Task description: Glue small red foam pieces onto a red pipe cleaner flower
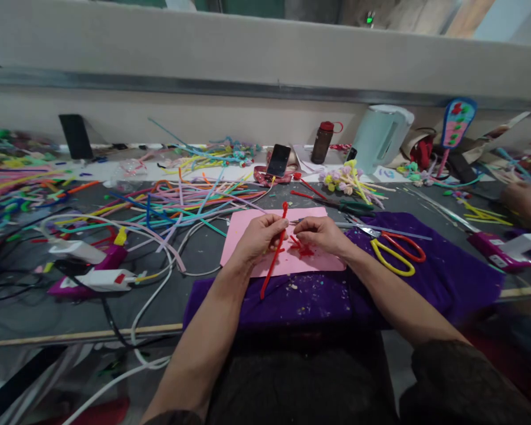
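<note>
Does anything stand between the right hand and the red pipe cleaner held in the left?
Nothing clearly blocks it: a gap separates the right hand from the red pipe cleaner in the left hand. A thin grey tip shows there, apparently behind; red pieces show lower, against the pink sheet.

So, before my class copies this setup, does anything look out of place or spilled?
Yes. Pale scraps litter the purple cloth in front of the pink sheet, as though trimmings were dropped. At left, a white cable droops over the table edge, where it might snag.
</note>
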Demonstrator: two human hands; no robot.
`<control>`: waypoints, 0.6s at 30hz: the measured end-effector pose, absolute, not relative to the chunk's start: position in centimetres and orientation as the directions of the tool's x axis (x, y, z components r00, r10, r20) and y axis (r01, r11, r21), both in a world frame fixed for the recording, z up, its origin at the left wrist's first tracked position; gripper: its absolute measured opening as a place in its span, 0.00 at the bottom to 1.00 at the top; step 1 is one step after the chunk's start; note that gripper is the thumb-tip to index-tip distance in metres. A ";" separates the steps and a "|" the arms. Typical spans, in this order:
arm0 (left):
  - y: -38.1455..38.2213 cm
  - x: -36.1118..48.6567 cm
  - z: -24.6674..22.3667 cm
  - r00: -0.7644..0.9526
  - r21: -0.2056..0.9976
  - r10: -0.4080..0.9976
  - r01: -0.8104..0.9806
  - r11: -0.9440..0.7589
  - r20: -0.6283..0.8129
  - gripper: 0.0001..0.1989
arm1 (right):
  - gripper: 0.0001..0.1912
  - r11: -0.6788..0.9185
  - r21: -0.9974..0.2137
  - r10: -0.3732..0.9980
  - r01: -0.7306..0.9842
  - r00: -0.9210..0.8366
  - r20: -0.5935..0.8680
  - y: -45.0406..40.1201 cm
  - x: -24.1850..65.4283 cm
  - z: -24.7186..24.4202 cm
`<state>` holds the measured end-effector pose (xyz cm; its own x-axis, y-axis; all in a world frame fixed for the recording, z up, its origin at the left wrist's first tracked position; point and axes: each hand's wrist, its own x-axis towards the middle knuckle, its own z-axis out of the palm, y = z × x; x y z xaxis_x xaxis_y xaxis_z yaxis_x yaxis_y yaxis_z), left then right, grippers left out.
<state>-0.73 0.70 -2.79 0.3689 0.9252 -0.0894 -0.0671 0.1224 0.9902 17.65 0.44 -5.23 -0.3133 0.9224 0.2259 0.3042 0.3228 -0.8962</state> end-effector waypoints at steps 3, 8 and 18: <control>0.7 -0.6 -2.9 0.381 0.988 0.918 -0.055 0.144 -0.113 0.15 | 0.09 0.211 -0.972 0.956 0.104 -0.228 0.183 0.4 17.8 -4.6; 0.8 -0.4 -3.0 0.410 0.980 0.897 -0.030 0.196 -0.167 0.16 | 0.13 0.002 -0.982 0.977 -0.189 -0.211 0.043 0.4 17.6 -4.3; 0.6 0.1 -3.7 0.397 0.985 0.906 -0.024 0.171 -0.148 0.16 | 0.09 0.003 -0.969 0.982 -0.248 -0.184 0.051 0.1 16.7 -4.5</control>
<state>0.09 0.61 -3.66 0.3966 0.9061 -0.1476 -0.0237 0.1708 0.9850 16.67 0.14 -4.50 -0.1845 0.9815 0.0506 -0.2475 0.0034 -0.9689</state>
